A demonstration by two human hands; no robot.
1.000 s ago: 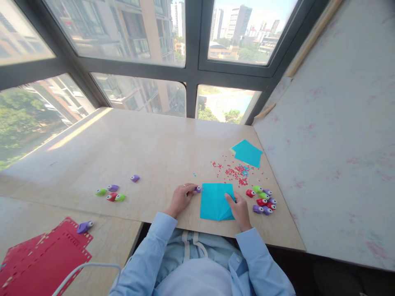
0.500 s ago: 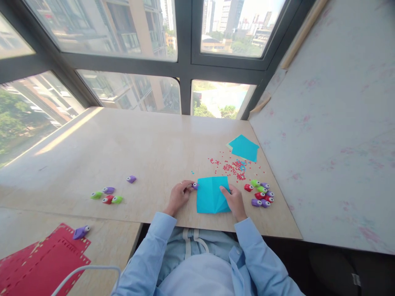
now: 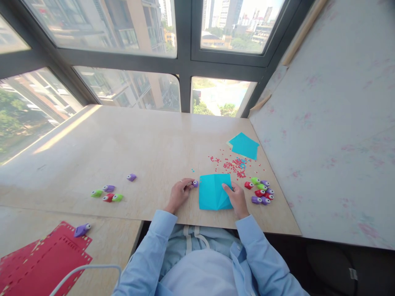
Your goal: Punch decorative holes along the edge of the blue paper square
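A folded blue paper sheet lies flat near the front edge of the wooden table. My right hand rests on its right edge and presses it down. My left hand sits just left of the sheet with its fingers closed on a small purple paper punch, which lies close to the sheet's left edge.
Several small punches cluster right of the sheet, and others lie at the left. Red and blue paper bits are scattered beyond the sheet, near another blue paper. Red punched paper carries a purple punch at lower left.
My hands and the blue sheet keep the same places on the table. The camera has tilted a little, so everything sits slightly higher in the picture.
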